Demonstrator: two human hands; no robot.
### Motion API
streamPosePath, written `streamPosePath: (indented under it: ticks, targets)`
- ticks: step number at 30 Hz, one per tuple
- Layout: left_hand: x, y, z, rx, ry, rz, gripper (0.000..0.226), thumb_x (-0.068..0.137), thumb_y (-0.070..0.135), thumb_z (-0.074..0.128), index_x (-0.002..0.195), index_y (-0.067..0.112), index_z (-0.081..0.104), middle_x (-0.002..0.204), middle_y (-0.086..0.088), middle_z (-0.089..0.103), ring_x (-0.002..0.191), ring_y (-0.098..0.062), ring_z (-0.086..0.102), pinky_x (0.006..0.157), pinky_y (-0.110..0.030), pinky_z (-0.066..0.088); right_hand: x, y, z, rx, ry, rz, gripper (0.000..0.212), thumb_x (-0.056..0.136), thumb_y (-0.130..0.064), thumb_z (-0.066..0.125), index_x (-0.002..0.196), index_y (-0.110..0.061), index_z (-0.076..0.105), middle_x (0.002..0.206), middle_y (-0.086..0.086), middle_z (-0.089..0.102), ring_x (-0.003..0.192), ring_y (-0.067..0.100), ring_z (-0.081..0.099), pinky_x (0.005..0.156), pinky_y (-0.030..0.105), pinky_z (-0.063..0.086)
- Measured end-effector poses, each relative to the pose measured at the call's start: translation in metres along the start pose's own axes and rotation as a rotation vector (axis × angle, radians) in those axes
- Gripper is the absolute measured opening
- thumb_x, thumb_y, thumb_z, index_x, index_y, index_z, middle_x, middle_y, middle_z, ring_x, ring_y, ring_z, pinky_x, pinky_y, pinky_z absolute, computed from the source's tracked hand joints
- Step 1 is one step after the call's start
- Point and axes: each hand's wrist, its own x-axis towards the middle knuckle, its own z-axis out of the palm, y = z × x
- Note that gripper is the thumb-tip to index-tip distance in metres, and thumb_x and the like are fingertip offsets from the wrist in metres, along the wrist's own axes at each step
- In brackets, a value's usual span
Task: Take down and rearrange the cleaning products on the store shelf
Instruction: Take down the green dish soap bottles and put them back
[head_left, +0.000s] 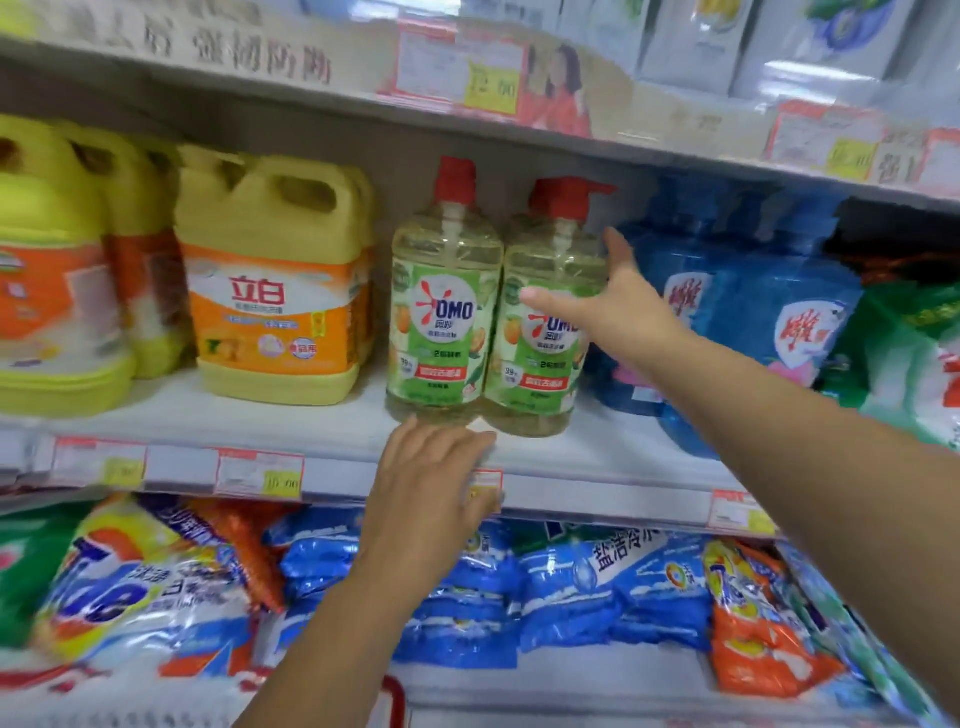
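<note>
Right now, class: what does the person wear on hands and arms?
Nothing that shows. The left hand and right hand are bare: no gloves, rings or watch. The left forearm and right forearm are bare too; no sleeve enters the picture.

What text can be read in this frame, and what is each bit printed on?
"OMO": label of the left pump bottle.
"OMO", partly covered by the thumb of the right hand: label of the right pump bottle.
"立白": orange label of the yellow jug.
"盐洁": blue bag lower down.
Price tags and the upper shelf strip: too blurred to read.
</note>
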Motion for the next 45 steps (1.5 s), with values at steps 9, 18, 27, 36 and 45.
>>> streamPosePath:
  ticks: [9,18,27,36,45]
  targets:
    - [-0.011,-0.003,-0.030,-0.207,-0.039,-0.061,0.073,0.092,0.047,0.061,0.153,0.036,0.022,0.155,0.014,0.032,0.143,-0.006,0.018,0.112,-0.014,-0.006,-0.027,-0.001,0.021,0.038,0.324,-0.104,0.099,0.057,-0.045,0.092,0.137,-0.030,0.035,0.136,-0.002,0.046,0.115,0.011,0.053,0.102,0.036,0.047]
    - [-0.021,0.012,-0.070,-0.712,-0.157,-0.239,0.102,0.073,0.047,0.081,0.149,0.053,0.013,0.145,0.036,0.028,0.129,0.012,0.033,0.107,-0.021,0.033,-0.100,-0.021,0.006,0.525,0.351,-0.258,0.082,0.067,-0.025,0.090,0.131,-0.043,0.041,0.134,-0.013,0.057,0.119,0.004,0.059,0.100,0.039,0.052]
    - [-0.045,-0.009,-0.075,-1.500,-0.661,-0.462,0.098,0.052,0.028,0.095,0.139,0.028,0.051,0.131,-0.010,0.063,0.115,-0.032,0.063,0.088,-0.045,0.056,-0.140,0.023,0.012,0.855,0.028,0.019,0.082,0.064,-0.026,0.080,0.139,-0.027,0.047,0.117,-0.006,0.071,0.093,0.012,0.071,0.060,0.032,0.056]
    - [-0.054,0.038,-0.054,-1.015,-0.515,-0.419,0.092,0.053,0.021,0.092,0.132,0.034,0.046,0.119,0.009,0.068,0.105,-0.007,0.067,0.092,-0.028,0.054,-0.143,0.042,-0.001,0.568,-0.155,0.108,0.120,0.049,-0.065,0.087,0.149,-0.041,0.025,0.128,-0.016,0.061,0.110,0.006,0.064,0.082,0.027,0.055]
    - [-0.039,0.058,-0.053,-0.811,-0.483,-0.309,0.103,0.045,0.050,0.090,0.130,0.056,0.034,0.136,0.018,0.050,0.123,-0.002,0.052,0.104,-0.034,0.047,-0.141,0.048,-0.027,0.702,0.022,0.064,0.078,0.057,-0.038,0.082,0.129,-0.023,0.057,0.105,-0.003,0.074,0.087,0.013,0.073,0.058,0.023,0.053]
